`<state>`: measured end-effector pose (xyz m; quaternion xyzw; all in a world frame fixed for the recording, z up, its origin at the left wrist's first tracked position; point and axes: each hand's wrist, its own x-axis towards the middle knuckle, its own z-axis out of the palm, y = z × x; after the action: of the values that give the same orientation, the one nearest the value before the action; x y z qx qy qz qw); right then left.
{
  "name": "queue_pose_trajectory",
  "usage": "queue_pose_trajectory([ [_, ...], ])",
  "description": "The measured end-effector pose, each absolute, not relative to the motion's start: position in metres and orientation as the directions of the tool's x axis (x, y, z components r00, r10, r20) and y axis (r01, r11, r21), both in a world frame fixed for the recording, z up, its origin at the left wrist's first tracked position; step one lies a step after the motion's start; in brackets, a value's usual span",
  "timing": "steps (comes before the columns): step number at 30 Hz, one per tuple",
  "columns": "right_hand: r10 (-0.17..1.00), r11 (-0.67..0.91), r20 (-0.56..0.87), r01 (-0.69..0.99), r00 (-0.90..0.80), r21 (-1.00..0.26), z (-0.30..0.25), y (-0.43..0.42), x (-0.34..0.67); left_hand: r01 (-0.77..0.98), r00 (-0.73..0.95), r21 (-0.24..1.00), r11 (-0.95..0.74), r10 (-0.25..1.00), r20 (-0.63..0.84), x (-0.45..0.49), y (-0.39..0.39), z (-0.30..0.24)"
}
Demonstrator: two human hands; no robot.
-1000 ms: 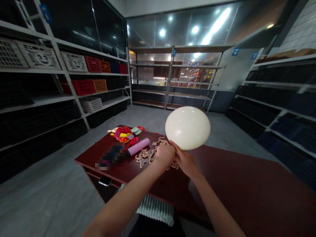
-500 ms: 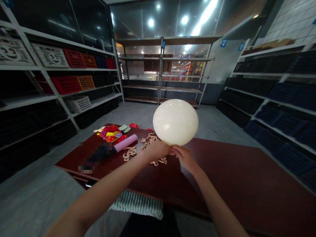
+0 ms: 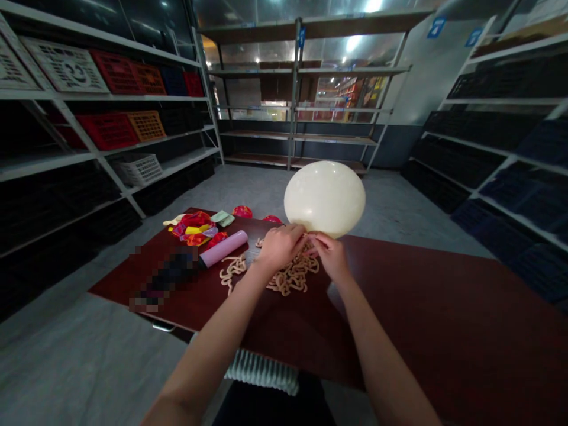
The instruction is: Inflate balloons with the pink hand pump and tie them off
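Note:
An inflated cream-white balloon (image 3: 325,196) stands just beyond my hands above the table. My left hand (image 3: 284,244) is closed at its lower end, with the fingers bent around the neck. Close against it, my right hand (image 3: 329,253) pinches at the same neck; the fingertips of both hands meet there, and the neck itself is mostly hidden. Beneath my hands lies a heap of tan, curly balloon-like strips (image 3: 290,277). A pink cylinder with a dark end, perhaps a pump (image 3: 225,248), rests to the left.
Deflated coloured balloons (image 3: 195,229) lie at the far left of the dark red table (image 3: 412,296). A blurred-out patch covers something dark beside them. Shelves with crates (image 3: 113,130) line the left; black crates fill the right shelves. A metal rack (image 3: 293,139) stands behind.
The view has tilted down. Both hands remain at the balloon's neck, with my left hand's fingers shifted slightly, and more of the tan heap shows below them.

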<state>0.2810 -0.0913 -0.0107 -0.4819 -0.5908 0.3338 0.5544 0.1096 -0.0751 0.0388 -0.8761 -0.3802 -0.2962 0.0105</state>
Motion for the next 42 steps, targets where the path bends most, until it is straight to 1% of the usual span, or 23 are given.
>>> queue_pose_trajectory([
  [3, 0.919, 0.314, 0.343, 0.162, 0.196, -0.935, -0.020, -0.091, 0.283, 0.599, 0.409, 0.418, -0.683, 0.710, 0.574, 0.100, -0.062, 0.017],
  [4, 0.911, 0.315, 0.339, 0.133, 0.235, -0.940, -0.022, -0.091, 0.284, 0.577, 0.385, 0.477, -0.663, 0.736, 0.557, 0.097, -0.057, 0.011],
  [5, 0.904, 0.317, 0.332, 0.100, 0.268, -0.943, -0.022, -0.091, 0.285, 0.568, 0.386, 0.511, -0.645, 0.757, 0.527, 0.093, -0.054, 0.004],
  [7, 0.900, 0.311, 0.307, 0.037, 0.308, -0.950, -0.021, -0.091, 0.286, 0.594, 0.451, 0.500, -0.631, 0.775, 0.443, 0.090, -0.050, -0.006],
  [9, 0.904, 0.291, 0.271, -0.010, 0.329, -0.957, -0.019, -0.092, 0.284, 0.648, 0.529, 0.424, -0.633, 0.774, 0.348, 0.091, -0.051, -0.013],
  [12, 0.913, 0.257, 0.227, -0.046, 0.339, -0.965, -0.017, -0.093, 0.281, 0.717, 0.563, 0.332, -0.613, 0.790, 0.243, 0.097, -0.056, -0.019],
  [14, 0.914, 0.249, 0.216, -0.054, 0.343, -0.967, -0.017, -0.095, 0.281, 0.720, 0.568, 0.338, -0.606, 0.795, 0.213, 0.098, -0.056, -0.022],
  [15, 0.913, 0.249, 0.214, -0.059, 0.348, -0.967, -0.017, -0.095, 0.281, 0.701, 0.573, 0.373, -0.608, 0.791, 0.212, 0.098, -0.056, -0.022],
  [16, 0.911, 0.248, 0.210, -0.065, 0.354, -0.967, -0.017, -0.096, 0.282, 0.666, 0.579, 0.428, -0.611, 0.785, 0.220, 0.097, -0.054, -0.022],
  [18, 0.911, 0.239, 0.189, -0.095, 0.367, -0.966, -0.016, -0.098, 0.283, 0.542, 0.573, 0.599, -0.590, 0.780, 0.251, 0.093, -0.052, -0.018],
  [20, 0.915, 0.224, 0.160, -0.134, 0.371, -0.965, -0.015, -0.100, 0.283, 0.352, 0.531, 0.799, -0.488, 0.807, 0.259, 0.089, -0.050, -0.012],
  [22, 0.920, 0.210, 0.141, -0.158, 0.366, -0.965, -0.013, -0.101, 0.283, 0.156, 0.485, 0.931, -0.329, 0.847, 0.218, 0.086, -0.050, -0.006],
  [23, 0.922, 0.207, 0.139, -0.157, 0.361, -0.965, -0.012, -0.102, 0.282, 0.077, 0.474, 0.965, -0.252, 0.860, 0.187, 0.085, -0.050, -0.004],
  [25, 0.926, 0.208, 0.150, -0.135, 0.346, -0.969, -0.011, -0.102, 0.280, -0.027, 0.473, 0.990, -0.136, 0.871, 0.133, 0.085, -0.050, -0.001],
  [30, 0.926, 0.239, 0.206, -0.069, 0.316, -0.969, -0.012, -0.102, 0.274, -0.153, 0.440, 0.988, 0.010, 0.896, 0.059, 0.088, -0.051, -0.002],
  [32, 0.920, 0.260, 0.229, -0.059, 0.318, -0.964, -0.011, -0.103, 0.272, -0.187, 0.413, 0.979, 0.081, 0.911, 0.004, 0.089, -0.052, -0.002],
  [34, 0.916, 0.274, 0.246, -0.049, 0.317, -0.960, -0.011, -0.103, 0.271, -0.168, 0.381, 0.973, 0.159, 0.921, -0.084, 0.090, -0.054, 0.000],
  [36, 0.917, 0.277, 0.250, -0.046, 0.312, -0.960, -0.010, -0.104, 0.271, -0.097, 0.329, 0.981, 0.167, 0.936, -0.127, 0.090, -0.055, 0.001],
  [37, 0.917, 0.277, 0.248, -0.051, 0.311, -0.960, -0.010, -0.104, 0.270, -0.046, 0.290, 0.992, 0.119, 0.952, -0.101, 0.090, -0.054, 0.001],
  [39, 0.920, 0.275, 0.244, -0.063, 0.308, -0.959, -0.009, -0.104, 0.270, 0.086, 0.209, 0.995, -0.050, 0.977, 0.031, 0.089, -0.052, 0.000],
  [41, 0.919, 0.280, 0.246, -0.070, 0.308, -0.957, -0.009, -0.105, 0.270, 0.209, 0.180, 0.957, -0.201, 0.970, 0.165, 0.087, -0.051, 0.000],
  [42, 0.917, 0.284, 0.250, -0.070, 0.310, -0.956, -0.009, -0.106, 0.269, 0.242, 0.185, 0.936, -0.255, 0.959, 0.214, 0.086, -0.051, 0.000],
])
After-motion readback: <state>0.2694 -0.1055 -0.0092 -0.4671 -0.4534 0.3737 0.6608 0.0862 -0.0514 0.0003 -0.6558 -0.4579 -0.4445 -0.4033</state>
